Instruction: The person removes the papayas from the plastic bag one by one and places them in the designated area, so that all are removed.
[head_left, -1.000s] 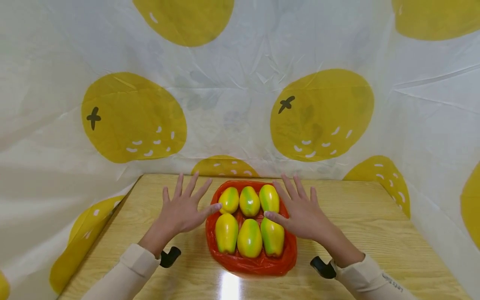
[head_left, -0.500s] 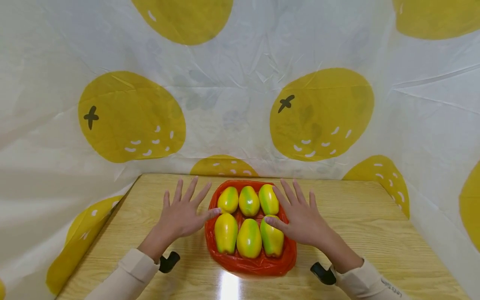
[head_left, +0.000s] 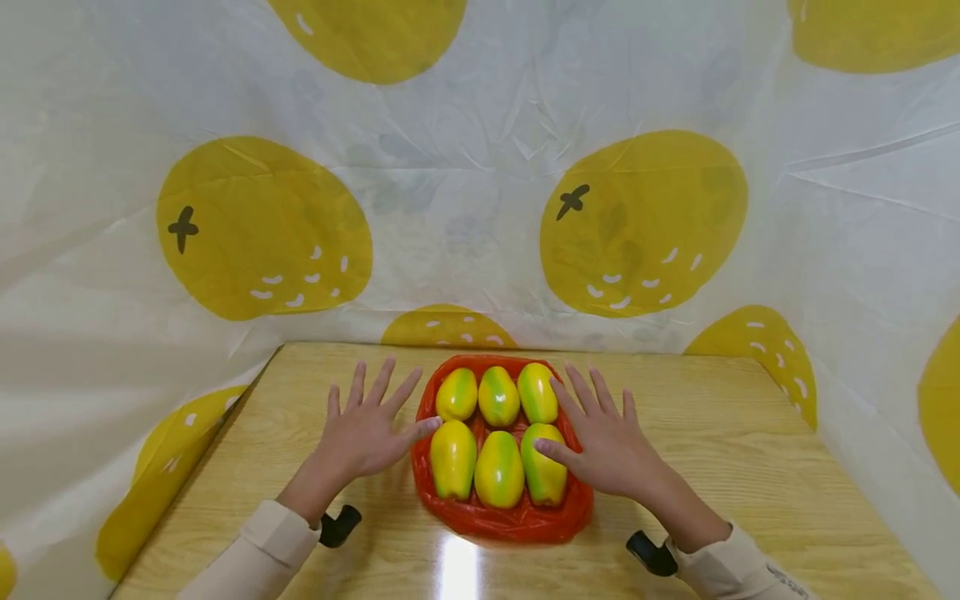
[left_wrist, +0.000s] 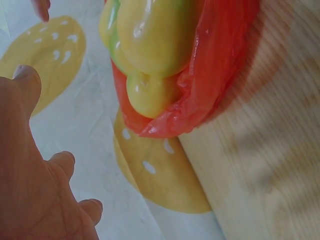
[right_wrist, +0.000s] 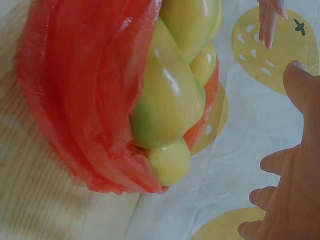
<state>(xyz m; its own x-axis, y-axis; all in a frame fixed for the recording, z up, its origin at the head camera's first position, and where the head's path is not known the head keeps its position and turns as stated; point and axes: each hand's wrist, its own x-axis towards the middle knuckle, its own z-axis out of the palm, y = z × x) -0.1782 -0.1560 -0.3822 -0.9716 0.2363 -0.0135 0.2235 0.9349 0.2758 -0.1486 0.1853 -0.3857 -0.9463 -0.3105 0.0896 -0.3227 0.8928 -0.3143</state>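
Several glossy yellow-and-green fruits, papaya-like in shape, lie in two rows inside a red plastic bag with its mouth spread wide. My left hand is held over the left side of the bag, palm down with fingers spread. On the other side, my right hand is spread the same way, its thumb overlapping the front right fruit in the head view. Both wrist views show a gap between the hand and the bag, with fruits bulging above its rim. Neither hand holds anything.
The bag stands in the middle of a wooden table. Behind and beside the table hangs a white cloth printed with large yellow fruits. A black wrist camera mount sticks out from the left cuff, another from the right.
Both hands have drawn slightly toward me, fingers still spread. The right hand has also shifted a little right. The head view has tilted slightly; fruits and bag keep their places.
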